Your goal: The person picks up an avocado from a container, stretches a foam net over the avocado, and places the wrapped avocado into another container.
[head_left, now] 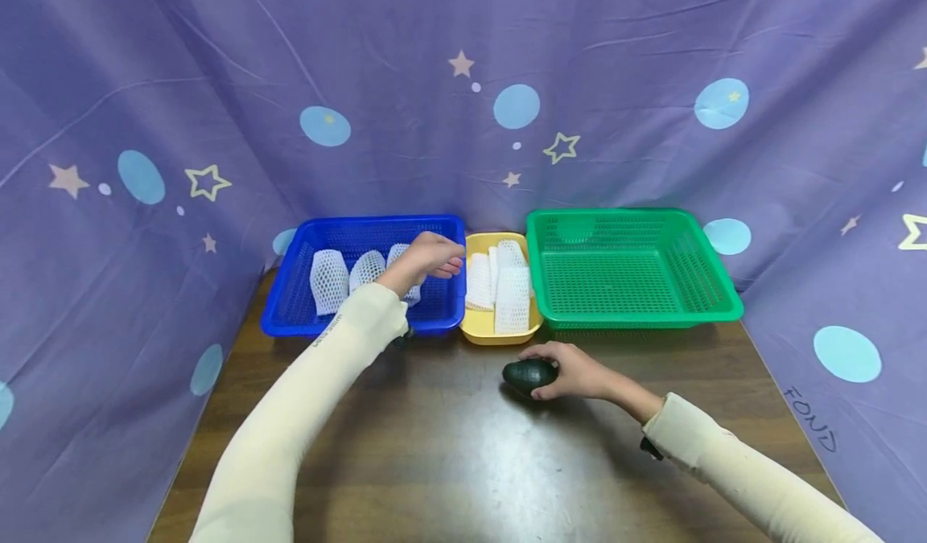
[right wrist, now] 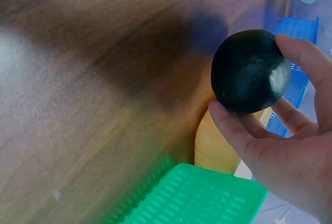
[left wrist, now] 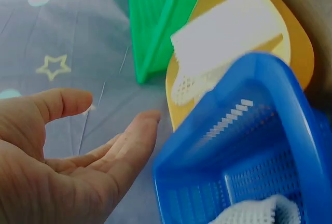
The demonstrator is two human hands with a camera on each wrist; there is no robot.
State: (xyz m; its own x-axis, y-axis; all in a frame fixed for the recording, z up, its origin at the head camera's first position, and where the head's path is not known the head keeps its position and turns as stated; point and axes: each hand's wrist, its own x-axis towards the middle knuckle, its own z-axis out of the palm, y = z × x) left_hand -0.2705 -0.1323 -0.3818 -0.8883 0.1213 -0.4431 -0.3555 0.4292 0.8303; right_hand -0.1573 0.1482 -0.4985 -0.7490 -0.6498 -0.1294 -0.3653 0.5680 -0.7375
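Note:
My right hand (head_left: 575,372) grips a dark green avocado (head_left: 530,375) by one end, just in front of the yellow tray; the right wrist view shows the thumb and fingers around the avocado (right wrist: 250,71). Over the right part of the blue basket (head_left: 290,285) hovers my left hand (head_left: 433,255). Its thumb and fingers are apart with nothing between them in the left wrist view. White foam net sleeves (head_left: 474,281) lie flat in the yellow tray (head_left: 481,330). Several bulging foam nets (head_left: 329,281) rest inside the blue basket, one partly hidden by the left hand.
A green basket (head_left: 615,285) with no contents visible stands right of the yellow tray. All three containers line the back of the brown wooden table (head_left: 434,462). Purple patterned cloth (head_left: 405,68) hangs behind and along both sides.

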